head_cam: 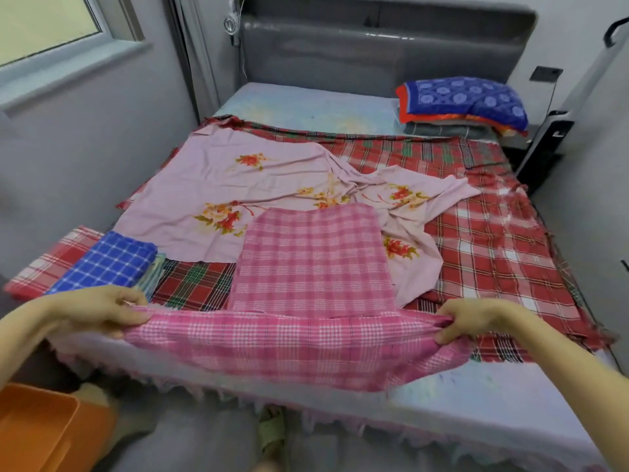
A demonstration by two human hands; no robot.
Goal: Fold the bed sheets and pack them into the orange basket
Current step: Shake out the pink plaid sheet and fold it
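A pink checked sheet (pixel 311 267) lies partly folded at the bed's near edge, its near part stretched between my hands. My left hand (pixel 102 310) pinches its left corner and my right hand (pixel 473 320) grips its right corner. Under it spread a pale pink flowered sheet (pixel 238 185) and a red plaid sheet (pixel 486 243). A folded blue checked sheet (pixel 109 260) rests on other folded cloth at the near left. The orange basket (pixel 41 427) stands on the floor at the bottom left, with nothing visible inside.
The bed (pixel 306 107) fills the room between grey walls, with a grey headboard (pixel 374 49) behind. A stack of folded cloth topped by a blue patterned pillow (pixel 466 100) sits at the far right. A foot in a green sandal (pixel 272 434) stands on the floor.
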